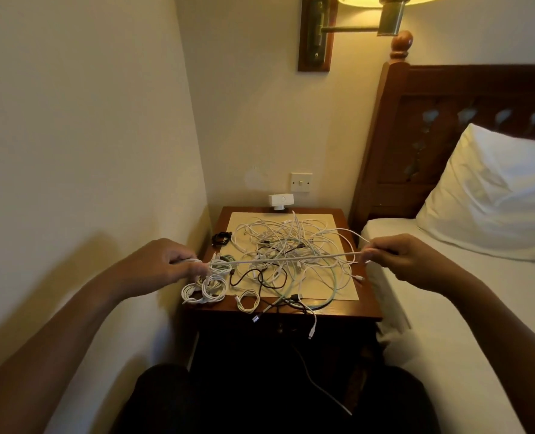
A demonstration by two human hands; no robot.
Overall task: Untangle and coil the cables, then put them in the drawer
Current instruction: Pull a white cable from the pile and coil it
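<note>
One thin white cable is stretched taut above the nightstand, well clear of the pile. The left hand is closed around one end, apparently with a small loop already gathered in it. The right hand pinches the other end between thumb and fingertips.

Progress, as judged: early to middle. Done: several small white coils at the near-left corner of the dark wooden nightstand, one more white coil just beside them, and a black coil at the left edge. Left: a large loose tangle of white, black and pale green cables on the cream mat, some ends hanging over the front edge.

Containers: no drawer can be made out; the nightstand front is in deep shadow. No coils appear stowed yet.
</note>
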